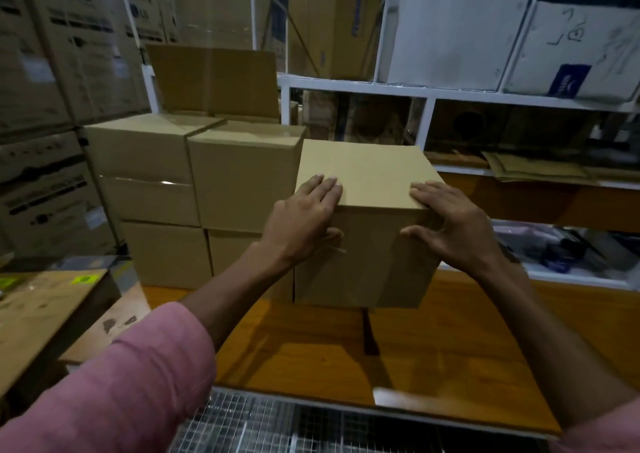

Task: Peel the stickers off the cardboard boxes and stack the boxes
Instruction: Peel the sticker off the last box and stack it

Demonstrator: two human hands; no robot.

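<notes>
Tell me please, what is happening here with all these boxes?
A person in a pink sleeve is handling a plain brown cardboard box on an orange wooden table. The left hand lies with straight fingers over the box's top left edge; the right hand rests on its near right corner, fingers spread. The box stands beside a stack of similar brown cardboard boxes on its left. No sticker shows on its visible faces.

Box (367,224) on table (450,331), centre; my left hand (304,217) on its near-left top edge, my right hand (450,224) on its near-right corner. Stacked boxes (194,189) just left of it. Shelf (485,96) behind, far right. Carton (45,317) near left.
</notes>
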